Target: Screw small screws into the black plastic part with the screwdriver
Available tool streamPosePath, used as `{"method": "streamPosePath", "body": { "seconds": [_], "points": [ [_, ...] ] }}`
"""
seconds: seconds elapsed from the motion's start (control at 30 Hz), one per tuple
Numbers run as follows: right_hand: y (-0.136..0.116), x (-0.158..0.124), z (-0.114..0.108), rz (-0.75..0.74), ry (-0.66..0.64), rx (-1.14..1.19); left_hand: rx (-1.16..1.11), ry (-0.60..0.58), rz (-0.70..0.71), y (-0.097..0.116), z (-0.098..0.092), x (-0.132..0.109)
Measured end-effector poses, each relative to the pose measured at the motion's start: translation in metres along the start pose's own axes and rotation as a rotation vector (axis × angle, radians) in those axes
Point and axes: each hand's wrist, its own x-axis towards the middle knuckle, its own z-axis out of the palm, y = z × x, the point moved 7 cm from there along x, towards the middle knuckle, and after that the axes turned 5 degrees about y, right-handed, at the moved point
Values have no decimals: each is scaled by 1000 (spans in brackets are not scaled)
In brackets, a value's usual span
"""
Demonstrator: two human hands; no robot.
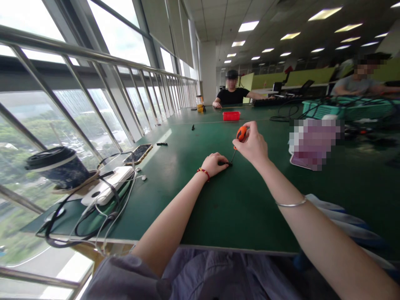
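Observation:
My right hand (253,143) is closed around the orange and black handle of a screwdriver (241,133). Its thin shaft slants down to the end of a small black part (225,163) on the green table (237,208). My left hand (214,164) pinches that black part and rests on the tabletop, a beaded bracelet at its wrist. What the black part is cannot be made out. Farther off lie two other small black pieces, one (161,143) left of my left hand and one (193,127) beyond it.
A phone (139,154), a white power bank (108,185), tangled cables and a dark lidded cup (59,168) stand at left by the railing. Ahead is a red basket (231,116); at right, a teal basket (325,109). Two people sit at the table's far side and right.

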Motion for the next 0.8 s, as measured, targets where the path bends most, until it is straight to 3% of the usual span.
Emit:
{"method": "streamPosePath", "body": {
  "seconds": [0.23, 0.47, 0.8],
  "points": [
    [2, 1, 0, 0, -6, -136, 11, -3, 0, 1, 0, 0],
    [0, 1, 0, -24, -50, -65, 17, -8, 3, 1, 0, 0],
    [2, 3, -2, -23, -16, -74, 17, -9, -5, 3, -2, -1]
  ]
}}
